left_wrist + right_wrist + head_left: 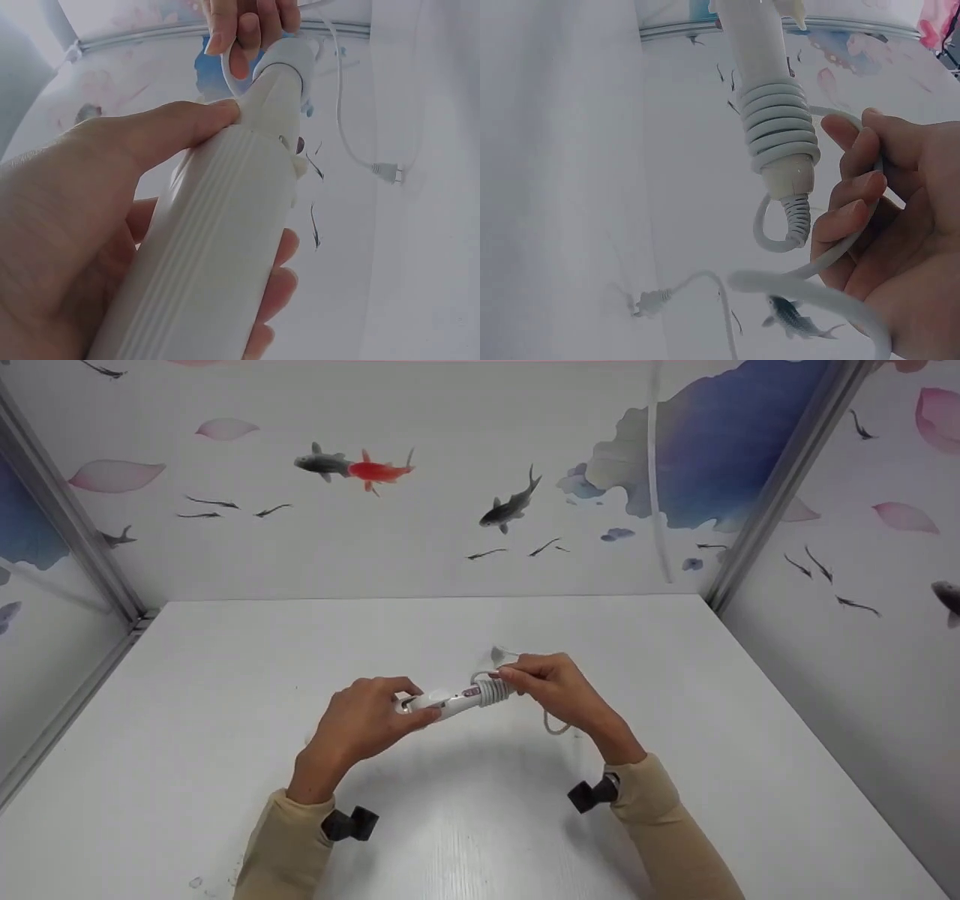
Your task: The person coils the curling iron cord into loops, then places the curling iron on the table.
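Observation:
A white wand-shaped appliance with a cord, which looks like a hair curling iron (459, 703), is held above the table. My left hand (367, 718) grips its thick ribbed body (210, 217), thumb on one side and fingers around the other. Several turns of the white cord (778, 124) are wound around the narrow handle end. At that end, my right hand (559, 690) holds the loose cord between thumb and curled fingers. A slack loop hangs below that hand. The cord's two-pin plug (386, 173) lies beyond the hands, seen in all views.
A white table (450, 840) spreads beneath both hands. White panels with painted fish and petals (420, 540) stand at the back and sides, joined by metal corner posts (787, 480). A small clear scrap (196, 882) lies at the table's near left.

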The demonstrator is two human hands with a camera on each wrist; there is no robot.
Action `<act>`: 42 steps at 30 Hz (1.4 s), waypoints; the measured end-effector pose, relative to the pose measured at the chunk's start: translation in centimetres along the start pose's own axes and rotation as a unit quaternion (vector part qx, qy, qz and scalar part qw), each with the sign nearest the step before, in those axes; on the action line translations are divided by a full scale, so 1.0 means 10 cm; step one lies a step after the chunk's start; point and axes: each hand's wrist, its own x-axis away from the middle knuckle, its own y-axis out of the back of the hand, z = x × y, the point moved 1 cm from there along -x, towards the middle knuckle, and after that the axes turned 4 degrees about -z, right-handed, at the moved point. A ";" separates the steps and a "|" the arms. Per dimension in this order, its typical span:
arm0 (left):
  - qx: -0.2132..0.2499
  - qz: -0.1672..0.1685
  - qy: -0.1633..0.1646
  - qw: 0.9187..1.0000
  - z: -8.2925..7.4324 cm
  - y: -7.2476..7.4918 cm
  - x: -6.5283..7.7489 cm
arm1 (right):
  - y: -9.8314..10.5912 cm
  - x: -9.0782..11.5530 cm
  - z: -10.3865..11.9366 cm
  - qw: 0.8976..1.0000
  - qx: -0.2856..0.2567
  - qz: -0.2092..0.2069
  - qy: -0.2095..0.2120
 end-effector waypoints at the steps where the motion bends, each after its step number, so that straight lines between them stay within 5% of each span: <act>1: -0.002 -0.007 0.004 1.000 0.00 0.00 0.00 | -0.01 0.00 0.00 1.000 0.001 0.003 0.003; 11: -0.007 -0.064 0.054 0.996 -0.08 -0.01 0.00 | -0.06 0.01 0.01 0.999 -0.020 0.022 0.011; 19: 0.014 -0.106 0.057 0.993 -0.10 -0.04 0.00 | -0.06 0.00 -0.03 0.999 -0.009 0.029 0.012; 42: 0.076 -0.111 0.084 0.987 -0.10 -0.09 -0.04 | -0.08 -0.03 -0.09 0.999 0.005 0.042 -0.025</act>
